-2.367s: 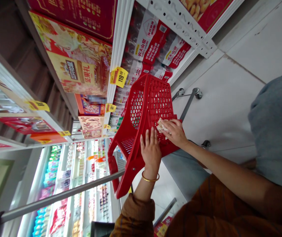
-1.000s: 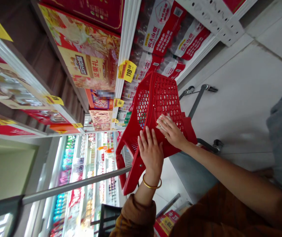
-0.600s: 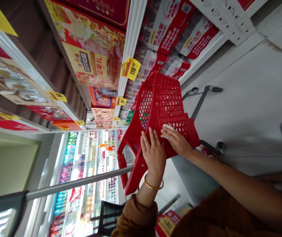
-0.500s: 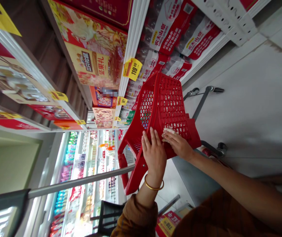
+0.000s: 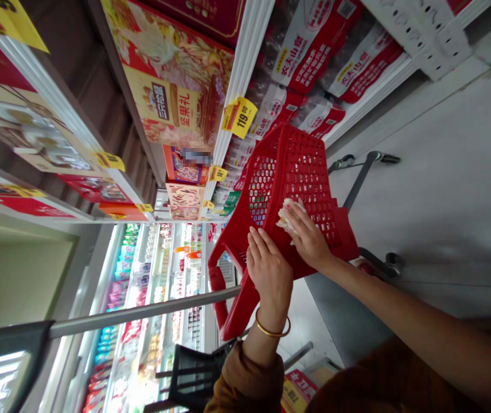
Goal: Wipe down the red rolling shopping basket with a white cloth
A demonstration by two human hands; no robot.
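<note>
Right hand (image 5: 308,236) and left hand (image 5: 270,276) are both on the red cart (image 5: 280,178), close together but not gripping each other. At 2 o'clock from the left hand, the right has its fingers laid over a pale cloth (image 5: 284,225), pinning it to the cart's side near the edge of the mesh. The left lies flat, fingers extended and side by side; whether its thumb hooks anything cannot be told.

The cart stands near the middle of the view, its handle (image 5: 218,281) at 9 o'clock from the left hand. Bottled-water packs (image 5: 306,49) are shelved at 12 o'clock from it, and a yellow price tag (image 5: 240,116) marked 119 sits at 11 o'clock.

Wiping the cart's side seems the step in hand. A further stroke would call for even pressure through the right fingers, without snagging the mesh, and the left hand bracing the cart.
</note>
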